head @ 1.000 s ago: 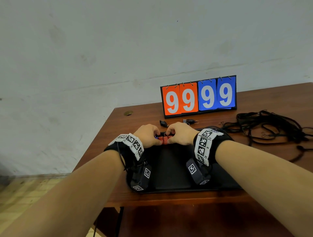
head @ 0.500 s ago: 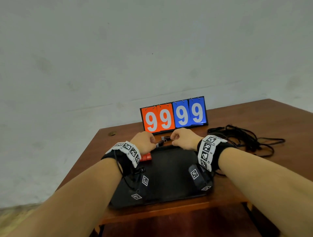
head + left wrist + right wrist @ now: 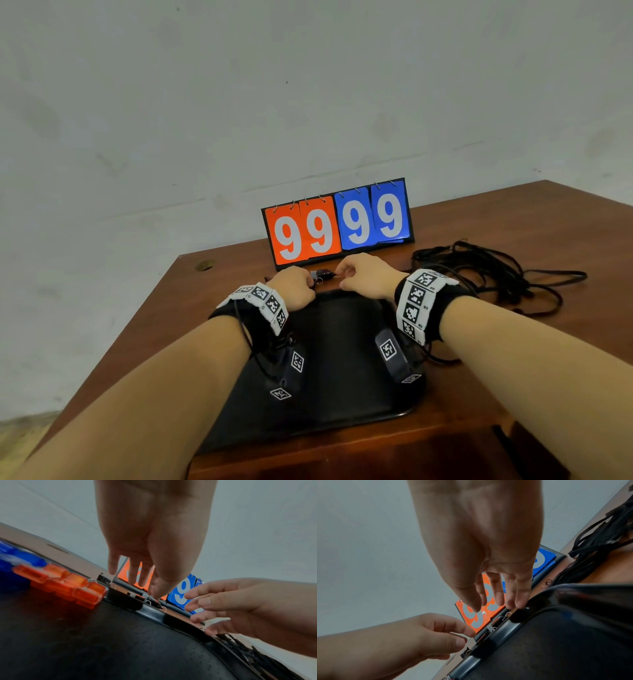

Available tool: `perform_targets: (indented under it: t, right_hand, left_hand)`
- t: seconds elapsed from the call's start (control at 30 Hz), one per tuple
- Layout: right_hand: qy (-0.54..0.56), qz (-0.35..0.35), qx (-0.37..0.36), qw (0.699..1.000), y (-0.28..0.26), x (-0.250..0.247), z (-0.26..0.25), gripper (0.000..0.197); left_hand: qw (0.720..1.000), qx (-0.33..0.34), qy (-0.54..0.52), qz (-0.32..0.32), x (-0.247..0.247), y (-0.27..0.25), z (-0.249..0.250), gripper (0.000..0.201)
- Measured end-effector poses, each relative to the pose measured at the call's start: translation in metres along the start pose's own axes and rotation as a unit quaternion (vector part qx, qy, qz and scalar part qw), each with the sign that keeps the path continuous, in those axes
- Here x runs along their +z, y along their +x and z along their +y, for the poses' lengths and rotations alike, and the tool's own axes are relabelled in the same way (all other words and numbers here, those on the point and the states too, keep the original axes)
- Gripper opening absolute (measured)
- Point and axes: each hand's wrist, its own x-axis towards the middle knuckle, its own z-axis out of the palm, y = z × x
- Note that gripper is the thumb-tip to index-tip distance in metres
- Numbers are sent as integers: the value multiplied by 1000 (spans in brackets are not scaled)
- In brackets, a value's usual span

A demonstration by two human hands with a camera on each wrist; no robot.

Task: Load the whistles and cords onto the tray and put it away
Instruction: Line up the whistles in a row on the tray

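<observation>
Scoreboard (image 3: 337,226) blocks behind; cords (image 3: 486,274) crowd right.

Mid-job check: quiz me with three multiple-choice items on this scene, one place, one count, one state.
1. The black whistle lies: A on the tray; B between tray and scoreboard; C on the cords.
2. Scoreboard cards showing 9: A two; B three; C four.
3. The cords are: A loosely tangled; B neatly wound; C bundled on the tray.
Key: B, it sits on the table past the tray's far rim; C, two orange, two blue; A, loops sprawl beside the tray.
</observation>
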Motion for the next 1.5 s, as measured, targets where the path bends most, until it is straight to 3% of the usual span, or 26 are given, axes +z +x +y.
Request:
perform_targets:
  t: [0.43, 0.67, 0.83, 1.2, 1.37, 1.5]
  right_hand:
    - [-8, -6, 12, 1000, 16, 2, 10, 36]
    - [-12, 11, 22, 1000, 33, 7, -1, 37]
    - [-82, -6, 26, 996, 52, 17, -16, 41]
    - [-170, -106, 29, 979, 85, 39, -31, 39]
    - [-146, -105, 35, 983, 87, 40, -23, 32]
    - [-94, -66, 22, 993, 83, 38, -21, 23]
  left_hand:
    - [999, -20, -17, -35, 13, 19, -4, 33]
    - [994, 17, -89, 60, 6, 12, -19, 31]
    - [977, 27, -168, 127, -1, 5, -39, 31]
    - [954, 12, -270, 132, -6, -9, -89, 33]
    - [937, 16, -316, 145, -9, -15, -92, 29]
    - [927, 19, -342, 152, -13, -20, -87, 33]
